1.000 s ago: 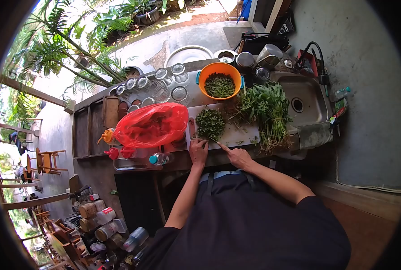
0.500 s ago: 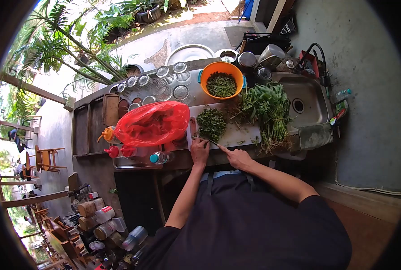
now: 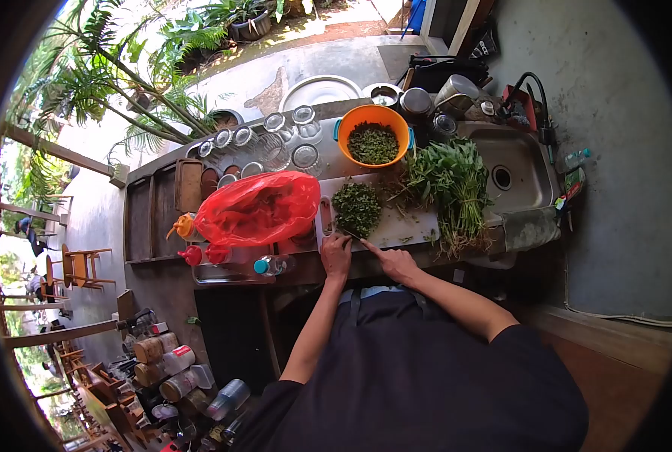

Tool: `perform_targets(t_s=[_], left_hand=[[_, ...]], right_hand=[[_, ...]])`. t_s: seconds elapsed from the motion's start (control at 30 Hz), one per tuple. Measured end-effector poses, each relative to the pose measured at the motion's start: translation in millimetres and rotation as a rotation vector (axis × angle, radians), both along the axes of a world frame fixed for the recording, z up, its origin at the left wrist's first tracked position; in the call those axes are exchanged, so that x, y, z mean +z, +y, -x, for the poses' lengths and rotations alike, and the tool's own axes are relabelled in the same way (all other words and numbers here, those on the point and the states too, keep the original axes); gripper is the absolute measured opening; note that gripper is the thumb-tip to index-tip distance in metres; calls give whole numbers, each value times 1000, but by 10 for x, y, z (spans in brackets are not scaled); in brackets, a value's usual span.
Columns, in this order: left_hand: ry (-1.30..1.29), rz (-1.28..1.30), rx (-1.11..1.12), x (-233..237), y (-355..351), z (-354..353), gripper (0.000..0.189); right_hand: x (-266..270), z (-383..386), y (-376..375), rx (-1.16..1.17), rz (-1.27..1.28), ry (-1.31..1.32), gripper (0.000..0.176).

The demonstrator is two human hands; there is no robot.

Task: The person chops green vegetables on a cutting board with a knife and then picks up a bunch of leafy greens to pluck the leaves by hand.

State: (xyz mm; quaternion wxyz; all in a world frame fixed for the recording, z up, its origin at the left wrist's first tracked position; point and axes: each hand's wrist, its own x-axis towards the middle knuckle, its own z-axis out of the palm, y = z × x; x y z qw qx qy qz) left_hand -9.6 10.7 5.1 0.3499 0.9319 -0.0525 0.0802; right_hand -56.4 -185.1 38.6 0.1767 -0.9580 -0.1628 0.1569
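- The white cutting board [image 3: 396, 226] is seen lying at the near edge of the worktop [image 3: 328, 162], straight ahead of the person.
- The chopped greens [image 3: 356, 207] are heaped on the board's 9 o'clock half, with the blade end of the knife [image 3: 353, 236] at the heap's 6 o'clock edge.
- Right hand [image 3: 396, 264]: its grip is closed round the knife handle and the forefinger is laid along the top, probably to steady the blade, which points toward 10 o'clock.
- Left hand [image 3: 336, 252]: it is set just beside the blade at the heap's near edge with the fingers bent, likely to hold the leaves in place. Whether anything is pinched in this grip cannot be told.
- An orange bowl [image 3: 374, 135] with more cut leaves is placed at 12 o'clock of the board, within short reach.
- The uncut bunch [image 3: 453, 184] is laid at 3 o'clock, part on the board, next to the sink [image 3: 524, 162].
- A red plastic bag [image 3: 257, 207] is noted at 9 o'clock, with upturned glasses [image 3: 276, 143] beyond it.
- A blue-capped bottle [image 3: 272, 265] is noted at 8 o'clock. Its label is too small to read, and no other writing is legible.
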Motion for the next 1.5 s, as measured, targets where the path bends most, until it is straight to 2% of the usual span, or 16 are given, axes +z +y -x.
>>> perform_targets(t_s=[0.27,0.87,1.0,1.27,1.5], left_hand=[[-32,-57,-3,-34,7,-6,11],[-44,-90,-31,-3,5,18,13],[-47,-73,-35,-13,10,23,13],[-42,-66,-32,61,-4,66,15],[-25,-13,-2,-45,30,27,12]], right_hand=[[189,41,-178,16,35,109,78],[451,40,-34,-21,16,178,71],[311,84,-14,-52,-14,235,72],[-11,62,6,-50,-95,107,79],[33,31,20,-53,-59,126,83]])
